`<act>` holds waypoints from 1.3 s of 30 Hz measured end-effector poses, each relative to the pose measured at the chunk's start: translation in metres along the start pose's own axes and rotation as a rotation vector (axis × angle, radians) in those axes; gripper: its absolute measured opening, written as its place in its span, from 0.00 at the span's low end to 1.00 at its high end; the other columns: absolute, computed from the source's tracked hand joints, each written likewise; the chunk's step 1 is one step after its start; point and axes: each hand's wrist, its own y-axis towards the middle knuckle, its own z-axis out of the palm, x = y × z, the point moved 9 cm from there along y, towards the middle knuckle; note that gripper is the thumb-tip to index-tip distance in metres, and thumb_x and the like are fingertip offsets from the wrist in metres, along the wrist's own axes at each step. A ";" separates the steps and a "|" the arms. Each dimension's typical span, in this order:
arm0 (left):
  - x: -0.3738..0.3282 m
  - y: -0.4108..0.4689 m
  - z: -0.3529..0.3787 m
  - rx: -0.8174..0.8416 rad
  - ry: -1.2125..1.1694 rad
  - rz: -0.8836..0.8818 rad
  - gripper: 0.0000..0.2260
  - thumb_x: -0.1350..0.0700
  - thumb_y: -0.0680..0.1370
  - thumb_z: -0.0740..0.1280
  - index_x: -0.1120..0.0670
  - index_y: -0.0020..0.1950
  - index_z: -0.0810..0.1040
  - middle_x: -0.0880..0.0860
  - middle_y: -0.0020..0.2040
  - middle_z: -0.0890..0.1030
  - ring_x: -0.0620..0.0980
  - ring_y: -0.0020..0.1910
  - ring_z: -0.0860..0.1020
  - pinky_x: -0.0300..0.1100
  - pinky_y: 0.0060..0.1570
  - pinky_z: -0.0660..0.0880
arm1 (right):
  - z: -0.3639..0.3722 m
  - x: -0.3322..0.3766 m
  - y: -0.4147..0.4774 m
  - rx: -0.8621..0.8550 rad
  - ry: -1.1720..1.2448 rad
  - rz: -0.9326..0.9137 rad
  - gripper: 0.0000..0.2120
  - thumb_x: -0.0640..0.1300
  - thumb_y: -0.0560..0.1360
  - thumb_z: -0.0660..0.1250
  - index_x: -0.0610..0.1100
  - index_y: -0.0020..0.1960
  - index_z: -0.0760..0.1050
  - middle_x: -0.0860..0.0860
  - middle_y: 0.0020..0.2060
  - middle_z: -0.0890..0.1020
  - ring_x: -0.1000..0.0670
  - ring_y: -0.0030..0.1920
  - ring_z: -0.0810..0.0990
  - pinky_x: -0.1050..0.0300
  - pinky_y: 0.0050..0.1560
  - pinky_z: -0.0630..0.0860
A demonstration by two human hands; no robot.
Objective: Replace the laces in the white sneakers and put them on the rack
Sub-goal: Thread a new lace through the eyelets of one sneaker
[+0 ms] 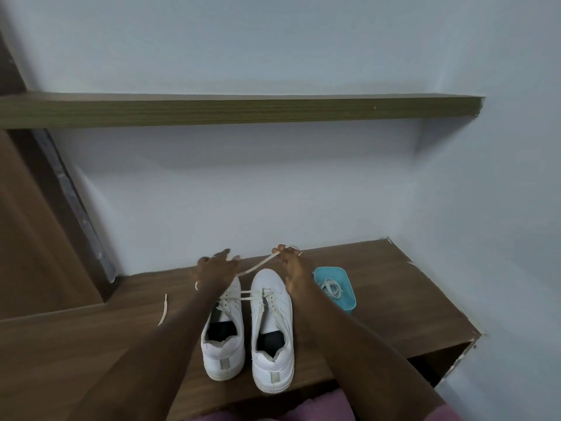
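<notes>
Two white sneakers stand side by side on the wooden bench (394,287), heels toward the person and toes toward the wall. The right sneaker (272,323) has a lace (258,265) threaded through its eyelets, and a stretch of that lace rises from the toe area, pulled taut between the two hands. The right hand (293,262) pinches the lace's far end above and beyond the toe of the right sneaker. The left hand (217,267) hovers over the toe of the left sneaker (223,338), fingers curled around the other part of the lace. The left sneaker's upper eyelets look unlaced, its tongue exposed. Another loose lace (163,309) lies on the bench to the left of the shoes. To the right, near the right hand, a teal tray (346,299) holds a coiled lace (332,288). A wooden shelf (243,112) runs along the wall above.
</notes>
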 end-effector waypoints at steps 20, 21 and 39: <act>0.020 0.006 0.010 -0.017 0.433 0.156 0.13 0.53 0.79 0.56 0.40 0.41 0.75 0.40 0.50 0.79 0.47 0.62 0.63 0.54 0.63 0.53 | -0.040 -0.028 0.034 -0.068 0.075 0.216 0.10 0.36 0.78 0.62 0.40 0.37 0.74 0.51 0.23 0.80 0.58 0.20 0.71 0.69 0.20 0.60; 0.020 0.006 0.014 0.000 0.449 0.163 0.13 0.53 0.80 0.56 0.39 0.45 0.77 0.41 0.51 0.79 0.48 0.62 0.63 0.54 0.63 0.53 | -0.043 -0.033 0.036 -0.078 -0.058 0.190 0.10 0.35 0.77 0.63 0.41 0.36 0.73 0.49 0.26 0.79 0.57 0.21 0.70 0.68 0.20 0.61; 0.009 0.007 0.024 0.026 0.894 0.433 0.14 0.55 0.79 0.59 0.41 0.59 0.77 0.41 0.67 0.67 0.51 0.70 0.58 0.57 0.67 0.51 | -0.004 -0.074 0.055 0.322 -1.806 -0.513 0.25 0.40 0.79 0.56 0.54 0.75 0.59 0.43 0.71 0.63 0.41 0.69 0.64 0.48 0.67 0.64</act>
